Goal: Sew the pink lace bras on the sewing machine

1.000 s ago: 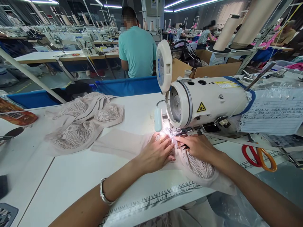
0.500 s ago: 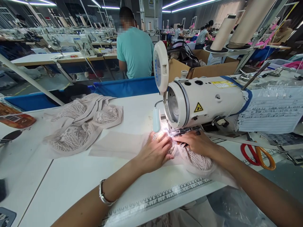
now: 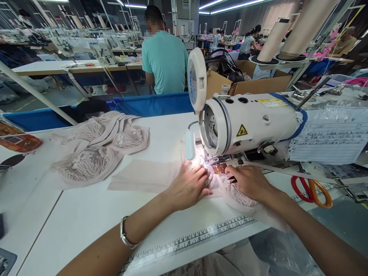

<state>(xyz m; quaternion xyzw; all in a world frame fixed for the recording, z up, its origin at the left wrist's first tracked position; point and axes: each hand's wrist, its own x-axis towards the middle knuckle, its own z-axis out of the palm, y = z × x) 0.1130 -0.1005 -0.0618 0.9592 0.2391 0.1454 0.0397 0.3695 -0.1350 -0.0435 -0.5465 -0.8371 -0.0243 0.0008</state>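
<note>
- The left hand (image 3: 188, 188) is lying palm down, fingers spread narrowly, pressing flat on the lace fabric piece (image 3: 238, 195) just left of the needle area.
- The right hand (image 3: 248, 182) is resting on the same piece, fingers loosely curled with the tips pinning it to the tabletop (image 3: 86, 214); it is gripping nothing.
- The lace fabric piece is lying under the head of the sewing machine (image 3: 247, 120), pale beige, with a netted cup trailing toward the near right.
- A pile of similar pieces (image 3: 97, 149) is sitting well apart at far left; scissors (image 3: 312, 189) are lying to the right.
</note>
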